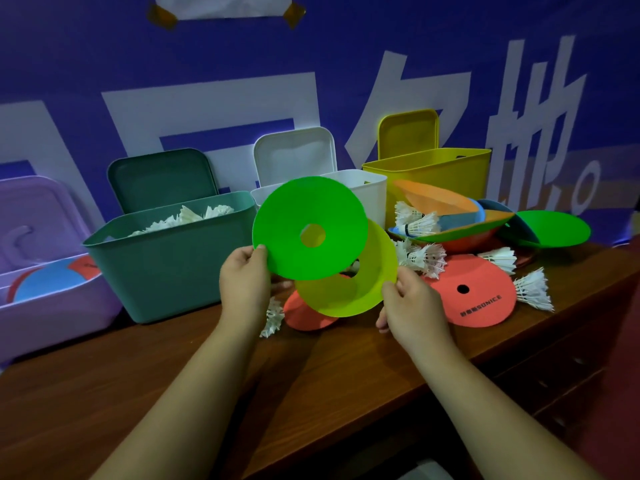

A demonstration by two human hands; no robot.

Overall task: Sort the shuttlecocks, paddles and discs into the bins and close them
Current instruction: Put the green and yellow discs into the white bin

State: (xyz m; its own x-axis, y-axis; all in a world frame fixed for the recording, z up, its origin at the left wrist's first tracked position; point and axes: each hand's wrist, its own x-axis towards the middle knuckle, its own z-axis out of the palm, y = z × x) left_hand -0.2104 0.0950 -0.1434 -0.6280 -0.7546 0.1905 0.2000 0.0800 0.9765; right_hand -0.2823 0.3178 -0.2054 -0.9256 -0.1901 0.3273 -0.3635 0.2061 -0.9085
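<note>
Head | left hand (244,276) pinches green disc (294,209) | right hand (412,301) pinches yellow disc (346,296) | four bins (166,268)

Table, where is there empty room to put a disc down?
The table is bare in front of the teal bin, left of the left hand, and between the forearms. Right of the right hand it is crowded: discs and shuttlecocks before the yellow bin.

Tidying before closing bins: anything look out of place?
Yes: one shuttlecock sits inside the heap of discs by the yellow bin, not in the teal bin with the others; more lie loose on the table.
</note>
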